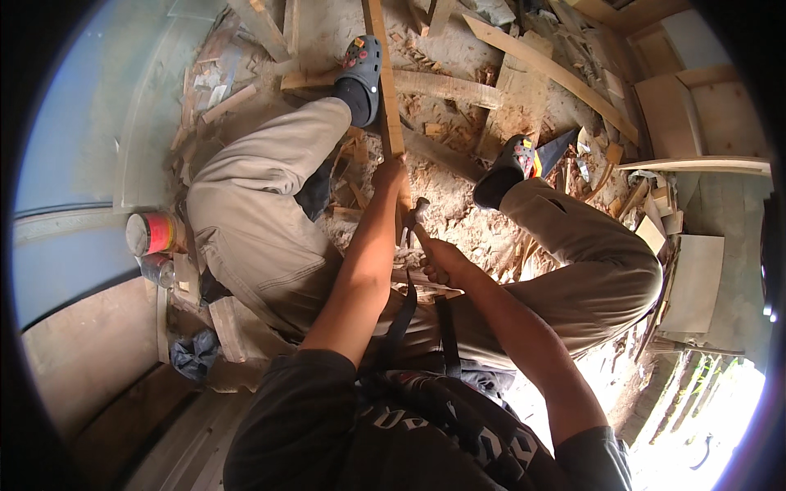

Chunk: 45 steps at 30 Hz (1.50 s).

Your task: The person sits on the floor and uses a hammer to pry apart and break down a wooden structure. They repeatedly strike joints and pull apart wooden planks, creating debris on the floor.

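A long, narrow wooden strip [391, 123] runs from the top of the view down toward my lap. My left hand [391, 173] is closed around its near part. In my right hand [446, 263] is a hammer [421, 229], held by its wooden handle. The metal hammer head is up beside the near end of the strip; whether they touch I cannot tell. My left foot, in a dark clog [360, 69], is against the strip's left side farther out. The strip's near tip is partly hidden behind the hammer.
Wood shavings and offcuts cover the floor [458, 184]. A curved plank [442, 86] and a long board [557, 74] lie beyond my feet. At left, a round tin [151, 234] stands by a clear jar [155, 270]. Wooden frames [696, 114] stand at the far right.
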Motion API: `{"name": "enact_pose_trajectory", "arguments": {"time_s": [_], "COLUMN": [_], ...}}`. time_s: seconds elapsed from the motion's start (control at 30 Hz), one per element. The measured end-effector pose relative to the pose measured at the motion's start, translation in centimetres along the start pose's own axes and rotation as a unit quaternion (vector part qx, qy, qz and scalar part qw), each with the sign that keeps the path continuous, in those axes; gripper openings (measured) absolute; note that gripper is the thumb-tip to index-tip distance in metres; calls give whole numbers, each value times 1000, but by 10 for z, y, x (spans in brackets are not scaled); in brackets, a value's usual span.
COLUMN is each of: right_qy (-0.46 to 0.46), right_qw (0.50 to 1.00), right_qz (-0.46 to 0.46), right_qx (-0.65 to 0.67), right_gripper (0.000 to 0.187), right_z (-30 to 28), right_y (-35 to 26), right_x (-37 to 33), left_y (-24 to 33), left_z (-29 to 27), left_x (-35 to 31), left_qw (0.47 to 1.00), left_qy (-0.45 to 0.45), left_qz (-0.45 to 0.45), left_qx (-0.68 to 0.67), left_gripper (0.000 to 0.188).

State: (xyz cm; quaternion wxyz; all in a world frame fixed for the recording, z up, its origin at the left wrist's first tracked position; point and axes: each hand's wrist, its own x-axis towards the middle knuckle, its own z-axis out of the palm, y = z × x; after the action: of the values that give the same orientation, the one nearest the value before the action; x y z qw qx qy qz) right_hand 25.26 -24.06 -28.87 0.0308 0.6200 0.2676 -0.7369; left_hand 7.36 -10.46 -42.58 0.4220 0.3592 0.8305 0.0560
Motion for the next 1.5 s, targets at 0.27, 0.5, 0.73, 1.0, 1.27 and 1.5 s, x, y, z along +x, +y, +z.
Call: {"name": "enact_pose_trajectory", "arguments": {"time_s": [0.27, 0.5, 0.73, 1.0, 1.27, 1.5], "right_qy": [110, 147, 78, 71, 42, -146], "right_qw": [857, 892, 911, 836, 737, 772], "right_qz": [-313, -201, -140, -121, -113, 97], "right_qx": [-394, -378, -381, -530, -665, -611], "right_gripper": [51, 44, 49, 55, 21, 34], "right_z": [-35, -7, -13, -32, -66, -98], "right_y": [26, -19, -33, -17, -63, -123], "right_x": [35, -29, -28, -22, -20, 6], "left_y": [38, 7, -4, 8, 17, 29], "left_z": [-1, 13, 24, 26, 38, 66], "left_x": [-16, -12, -7, 19, 30, 33], "left_qw": [988, 945, 952, 967, 951, 939], "left_qy": [-129, -182, -119, -85, -44, 98], "left_qz": [-63, -70, -117, -69, 33, 105], "left_qx": [-49, -264, -256, -229, -304, -311], "left_gripper": [55, 69, 87, 89, 80, 84]}}
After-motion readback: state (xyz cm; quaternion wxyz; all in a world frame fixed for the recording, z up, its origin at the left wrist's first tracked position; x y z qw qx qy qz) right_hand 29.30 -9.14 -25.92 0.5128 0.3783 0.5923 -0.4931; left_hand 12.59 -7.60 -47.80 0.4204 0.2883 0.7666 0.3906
